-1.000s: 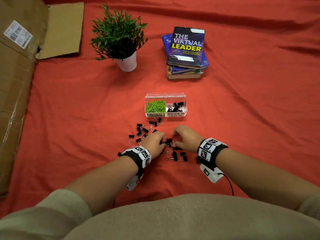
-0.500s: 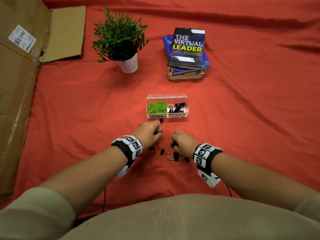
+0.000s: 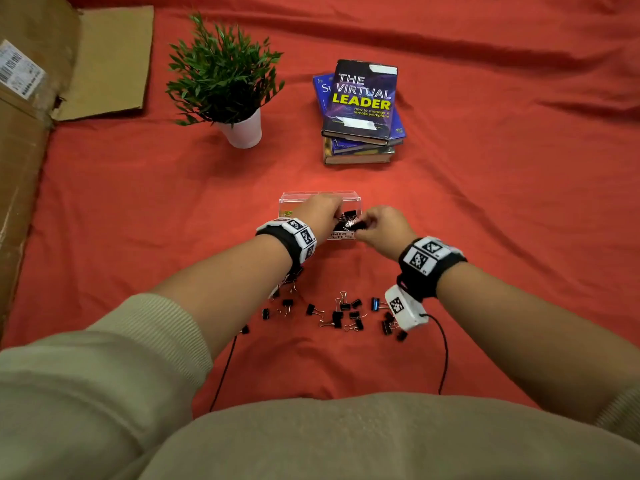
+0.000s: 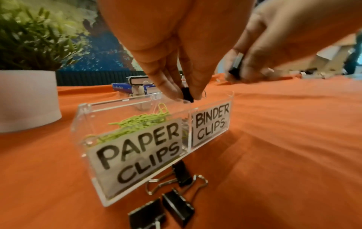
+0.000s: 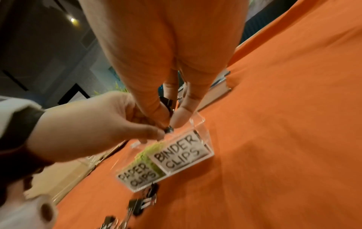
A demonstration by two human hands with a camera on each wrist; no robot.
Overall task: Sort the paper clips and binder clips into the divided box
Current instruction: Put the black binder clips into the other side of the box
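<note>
The clear divided box [image 3: 300, 196] stands on the red cloth, labelled PAPER CLIPS on the left and BINDER CLIPS on the right. Green paper clips [image 4: 141, 122] fill the left compartment; black binder clips [image 3: 349, 216] lie in the right one. My left hand [image 4: 186, 96] hovers over the divider and pinches a black binder clip [image 4: 187, 94] at its fingertips. My right hand [image 5: 171, 117] is just right of it above the binder side, pinching another binder clip [image 5: 166, 100]. Several loose binder clips [image 3: 341, 315] lie scattered on the cloth in front of the box, under my forearms.
A potted plant [image 3: 225, 81] in a white pot stands behind the box to the left, and a stack of books [image 3: 360, 112] behind it to the right. Flattened cardboard [image 3: 31, 140] lines the left edge. A few binder clips [image 4: 176, 203] lie right against the box front.
Both hands have lifted from the pile of loose binder clips and moved forward to the box, each carrying a binder clip. The pile now lies uncovered behind my wrists.
</note>
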